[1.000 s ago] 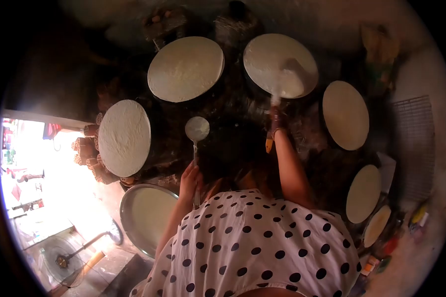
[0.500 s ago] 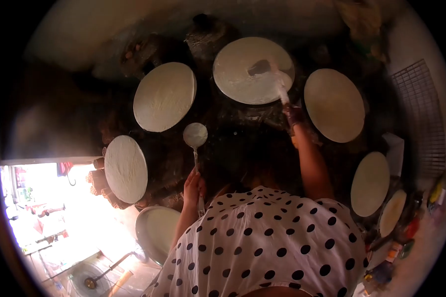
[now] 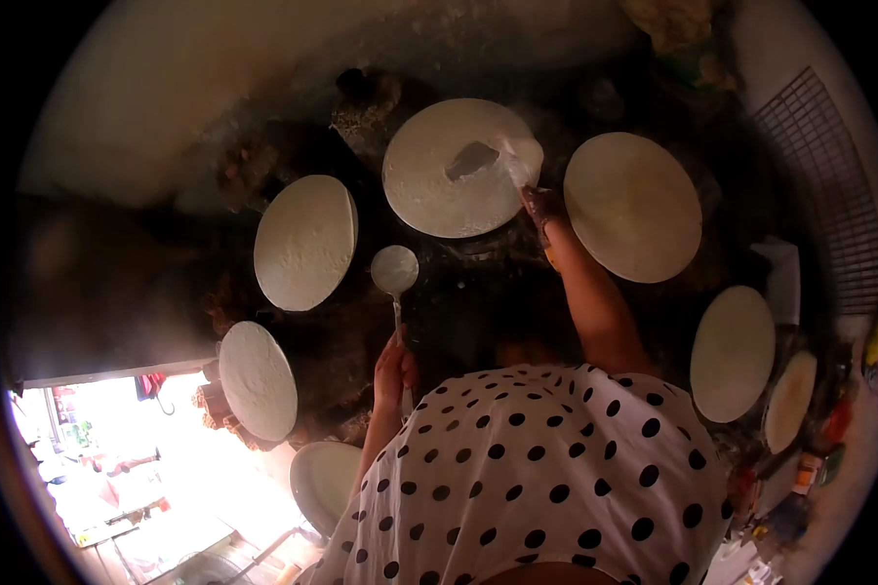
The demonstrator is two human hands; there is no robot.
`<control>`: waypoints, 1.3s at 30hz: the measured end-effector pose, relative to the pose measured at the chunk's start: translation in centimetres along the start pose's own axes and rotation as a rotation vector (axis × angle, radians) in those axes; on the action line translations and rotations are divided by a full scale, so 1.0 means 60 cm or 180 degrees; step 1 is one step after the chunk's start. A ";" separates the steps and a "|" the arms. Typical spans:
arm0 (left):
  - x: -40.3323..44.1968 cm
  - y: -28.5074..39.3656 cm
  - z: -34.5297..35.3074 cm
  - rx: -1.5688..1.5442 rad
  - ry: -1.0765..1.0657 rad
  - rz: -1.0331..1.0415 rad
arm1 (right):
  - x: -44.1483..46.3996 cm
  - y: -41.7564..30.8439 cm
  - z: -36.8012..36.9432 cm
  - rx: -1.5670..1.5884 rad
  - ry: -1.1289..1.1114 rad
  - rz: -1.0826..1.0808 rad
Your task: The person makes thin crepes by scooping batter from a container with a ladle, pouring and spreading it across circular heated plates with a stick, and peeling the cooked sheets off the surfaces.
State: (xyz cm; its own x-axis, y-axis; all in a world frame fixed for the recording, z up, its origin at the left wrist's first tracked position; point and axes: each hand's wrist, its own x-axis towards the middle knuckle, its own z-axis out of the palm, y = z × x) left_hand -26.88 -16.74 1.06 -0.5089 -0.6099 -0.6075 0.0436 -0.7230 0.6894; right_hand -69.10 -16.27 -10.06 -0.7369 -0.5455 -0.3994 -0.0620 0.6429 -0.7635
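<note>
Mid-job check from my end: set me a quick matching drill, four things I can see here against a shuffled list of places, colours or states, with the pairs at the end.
Things
1. Left hand
2. Right hand
3. Wire grid
4. Garment

Places, colours, states
A. White with dark dots
B. At the edge of a pale round surface, with a pale tool, partly blurred
C. Around the handle of a ladle
D. Toward the far right of the view

Pairs: 1-C, 2-B, 3-D, 4-A
</note>
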 end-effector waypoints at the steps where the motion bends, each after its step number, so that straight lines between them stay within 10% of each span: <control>1: -0.003 0.005 0.009 -0.0020 -0.0014 -0.0023 | -0.038 -0.035 -0.006 0.0089 -0.0081 0.0101; 4: -0.003 0.007 0.005 0.0011 -0.0125 0.0105 | -0.123 -0.015 0.004 0.0762 0.0049 -0.0897; 6: -0.007 0.005 -0.002 0.0057 -0.0173 0.0224 | -0.094 0.061 0.058 0.1791 0.0111 -0.0255; 11: -0.014 0.001 -0.011 -0.0107 -0.0032 -0.0007 | -0.135 0.024 0.087 -0.0246 0.0343 0.0119; 15: -0.009 0.007 -0.021 -0.0066 -0.0088 -0.0085 | -0.072 0.063 0.087 -0.0022 0.0105 -0.1399; 18: -0.013 -0.002 -0.027 0.0039 -0.0240 0.0084 | -0.101 0.083 0.069 0.0968 0.0661 0.0269; 34: 0.052 0.013 -0.016 0.0655 -0.0285 -0.0122 | -0.021 0.077 0.067 0.0801 0.0012 -0.0003; 37: 0.130 0.028 0.001 0.1117 -0.0223 -0.0206 | -0.022 0.101 0.084 0.2286 -0.0933 -0.0039; 38: 0.152 0.038 0.016 0.1146 -0.0162 -0.0193 | -0.126 -0.001 0.004 -0.0392 -0.0733 -0.0540; 39: 0.171 0.052 0.037 0.1174 -0.0099 -0.0178 | -0.131 0.029 0.009 -0.0439 -0.0764 -0.0526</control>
State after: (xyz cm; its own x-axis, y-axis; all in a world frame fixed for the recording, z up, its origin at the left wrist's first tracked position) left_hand -33.87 -24.52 -2.17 -0.5279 -0.5585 -0.6398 -0.2947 -0.5861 0.7548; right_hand -63.08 -11.14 -8.52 -0.5303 -0.7493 -0.3966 -0.2703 0.5928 -0.7586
